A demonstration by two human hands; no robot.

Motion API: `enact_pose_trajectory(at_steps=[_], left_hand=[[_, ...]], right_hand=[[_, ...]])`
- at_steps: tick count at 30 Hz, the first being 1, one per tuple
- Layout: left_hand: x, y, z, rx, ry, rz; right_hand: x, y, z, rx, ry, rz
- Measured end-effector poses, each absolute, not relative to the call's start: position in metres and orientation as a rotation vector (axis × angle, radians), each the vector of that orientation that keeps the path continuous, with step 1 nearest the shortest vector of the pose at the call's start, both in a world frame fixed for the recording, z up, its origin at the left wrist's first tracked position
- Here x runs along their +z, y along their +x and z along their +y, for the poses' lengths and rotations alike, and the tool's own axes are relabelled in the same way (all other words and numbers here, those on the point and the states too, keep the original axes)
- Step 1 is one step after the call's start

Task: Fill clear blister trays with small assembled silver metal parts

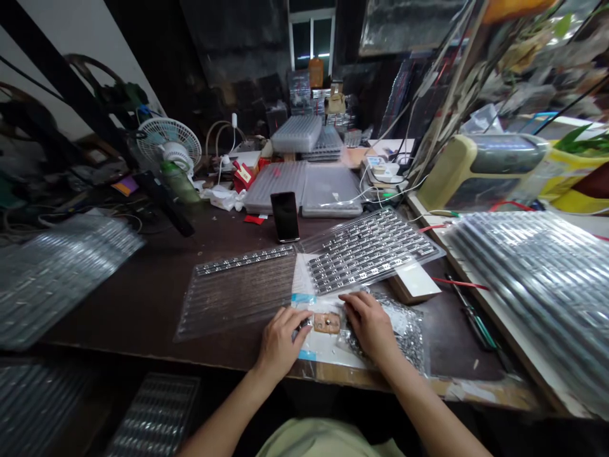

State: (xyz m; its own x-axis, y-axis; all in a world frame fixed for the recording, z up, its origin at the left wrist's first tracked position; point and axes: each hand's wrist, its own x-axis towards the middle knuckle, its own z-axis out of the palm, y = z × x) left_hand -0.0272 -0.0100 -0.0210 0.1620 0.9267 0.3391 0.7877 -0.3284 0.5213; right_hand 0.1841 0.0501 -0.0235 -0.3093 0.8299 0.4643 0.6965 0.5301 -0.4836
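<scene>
My left hand (280, 337) pinches a small dark metal part (303, 324) between thumb and fingers, at the left side of a small tan block (327, 323). The block lies on a white sheet with blue patches and has a tiny part on top. Right of it, my right hand (370, 322) is curled over the edge of a clear plastic bag (410, 333) full of small metal pieces. Its fingertips are bent together, and anything between them is too small to make out. Beyond my hands lie a clear tray (366, 251) filled with rows of metal parts and a partly filled tray (238, 297).
A phone (285, 217) stands upright behind the trays. A white-topped box (416, 283) sits right of the bag. Stacked clear trays (537, 285) rise at the right, with more trays (61, 273) at the left. A screwdriver-like tool (476, 320) lies near the right ledge. A fan (174, 143) stands behind.
</scene>
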Motion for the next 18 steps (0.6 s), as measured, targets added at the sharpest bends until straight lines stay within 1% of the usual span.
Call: enact_pose_trajectory(at_steps=[7, 12, 18], left_hand=[[-0.011, -0.03, -0.011, 0.757, 2.228, 1.603], [-0.004, -0.038, -0.008, 0.612, 2.29, 1.447], [-0.014, -0.029, -0.003, 0.768, 2.281, 1.484]], right_hand=[[-0.018, 0.184, 0.049, 0.517, -1.198, -2.018], [-0.01, 0.185, 0.043, 0.61, -1.248, -2.026], [-0.005, 0.187, 0.034, 0.605, -1.296, -2.045]])
